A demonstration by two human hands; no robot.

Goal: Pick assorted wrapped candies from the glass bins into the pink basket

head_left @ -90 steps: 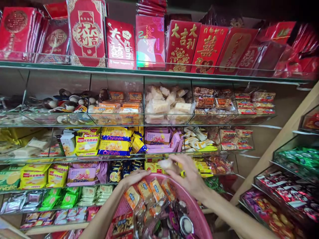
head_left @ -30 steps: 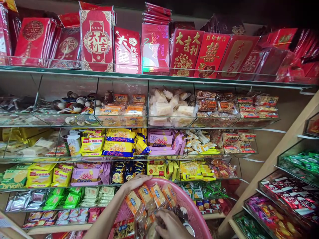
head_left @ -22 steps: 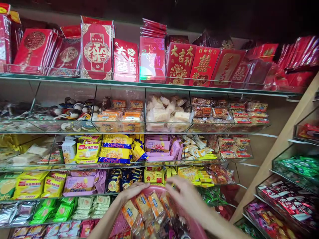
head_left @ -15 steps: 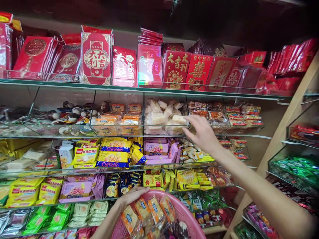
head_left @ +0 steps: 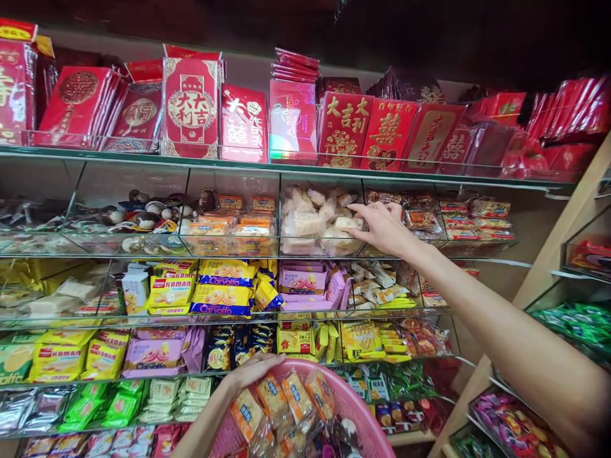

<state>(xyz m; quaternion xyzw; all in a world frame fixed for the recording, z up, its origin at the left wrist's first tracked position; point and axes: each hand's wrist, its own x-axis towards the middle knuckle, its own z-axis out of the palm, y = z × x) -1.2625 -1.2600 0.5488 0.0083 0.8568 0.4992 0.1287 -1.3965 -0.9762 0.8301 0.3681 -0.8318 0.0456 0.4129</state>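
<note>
At the bottom of the view, my left hand (head_left: 255, 370) grips the rim of a pink plastic basket (head_left: 365, 407). Inside it lie several clear-wrapped snacks (head_left: 298, 399) with orange and blue labels, plus some dark and white pieces. My right hand (head_left: 384, 229) reaches up to a clear shelf bin of white, clear-wrapped sweets (head_left: 305, 222). Its thumb and index finger are apart, at the right edge of the sweets; I cannot tell if they touch them. The other fingers are partly hidden behind the hand.
Red envelopes (head_left: 191, 108) line the glass shelf (head_left: 229, 163) above. Orange-labelled snacks (head_left: 258, 228) fill the bin to the left. Yellow and blue Carvalfo packs (head_left: 222, 299) and purple packs (head_left: 303, 280) sit below. A wooden shelf post (head_left: 539, 254) stands at the right.
My right hand has moved slightly up, its fingertips now over the edge of the white sweets' bin. The shelves have shifted a little right in view. My left hand still holds the basket.
</note>
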